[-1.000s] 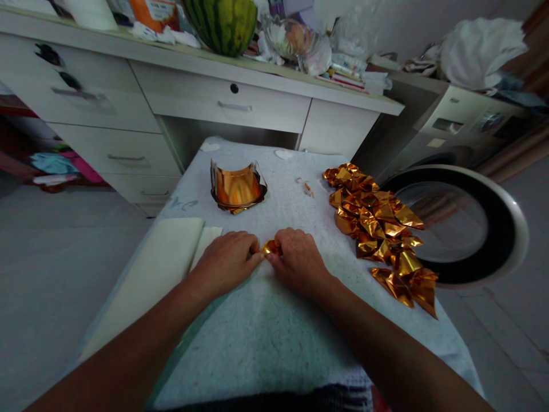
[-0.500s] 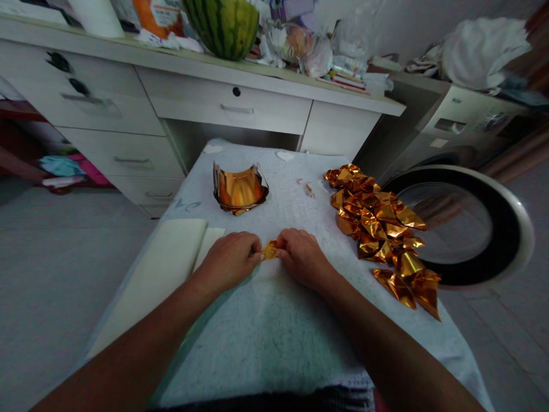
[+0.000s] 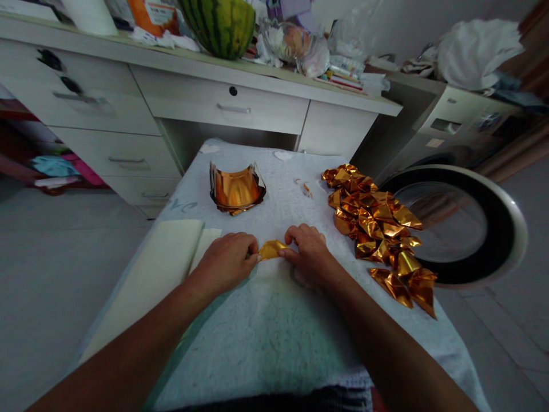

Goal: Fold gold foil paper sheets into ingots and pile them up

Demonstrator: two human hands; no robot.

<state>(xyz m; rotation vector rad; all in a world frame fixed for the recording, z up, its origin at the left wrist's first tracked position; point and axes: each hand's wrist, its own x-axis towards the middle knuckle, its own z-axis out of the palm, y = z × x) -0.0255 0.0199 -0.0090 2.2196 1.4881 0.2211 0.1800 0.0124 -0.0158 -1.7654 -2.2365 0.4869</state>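
A small piece of gold foil (image 3: pixel 271 249) lies between my two hands over the middle of the cloth. My left hand (image 3: pixel 229 257) pinches its left end between thumb and fingers. At the right end, my right hand (image 3: pixel 309 252) has its thumb on the foil, with the index finger curled just above. Beyond my left hand stands a curved stack of gold foil sheets (image 3: pixel 237 190). Folded gold foil pieces (image 3: pixel 380 220) form a long pile to the right. Tiny scraps (image 3: pixel 306 189) lie between the stack and the pile.
The table (image 3: pixel 257 349) has a pale cloth cover, with folded cream sheets (image 3: pixel 146 280) along its left side. Behind it, a white desk (image 3: pixel 266 106) carries a watermelon (image 3: pixel 221 26), bags and a bowl. At the right is a washing machine (image 3: pixel 454 120) with its round door (image 3: pixel 501 223) open.
My right hand has moved slightly right and its fingers have loosened and lifted. More of the gold foil now shows between my hands. The whole view has shifted slightly.
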